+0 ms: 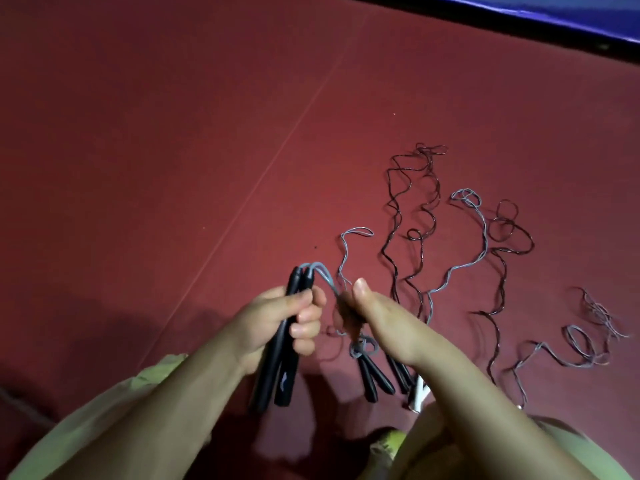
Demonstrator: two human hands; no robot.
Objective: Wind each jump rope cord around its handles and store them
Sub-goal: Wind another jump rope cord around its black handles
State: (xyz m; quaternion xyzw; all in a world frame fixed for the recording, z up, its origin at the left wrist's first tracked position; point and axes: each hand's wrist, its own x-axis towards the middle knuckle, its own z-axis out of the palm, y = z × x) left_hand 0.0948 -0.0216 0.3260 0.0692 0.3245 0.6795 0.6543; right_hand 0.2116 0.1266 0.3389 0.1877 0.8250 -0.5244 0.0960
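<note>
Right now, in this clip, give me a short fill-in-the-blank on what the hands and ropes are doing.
1. The left hand grips a pair of ____ handles.
2. The right hand holds the ____ cord coming off those handles.
3. The other ropes lie loose on the ____ floor.

Missing words: black; grey; red

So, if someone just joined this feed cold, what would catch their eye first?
Most likely the two hands at bottom centre: the left hand grips a pair of black jump rope handles held together, while the right hand holds their thin grey cord beside them. Next, the loose dark and grey cords sprawled over the dark red floor mat to the right, with more black handles lying under the right wrist.
</note>
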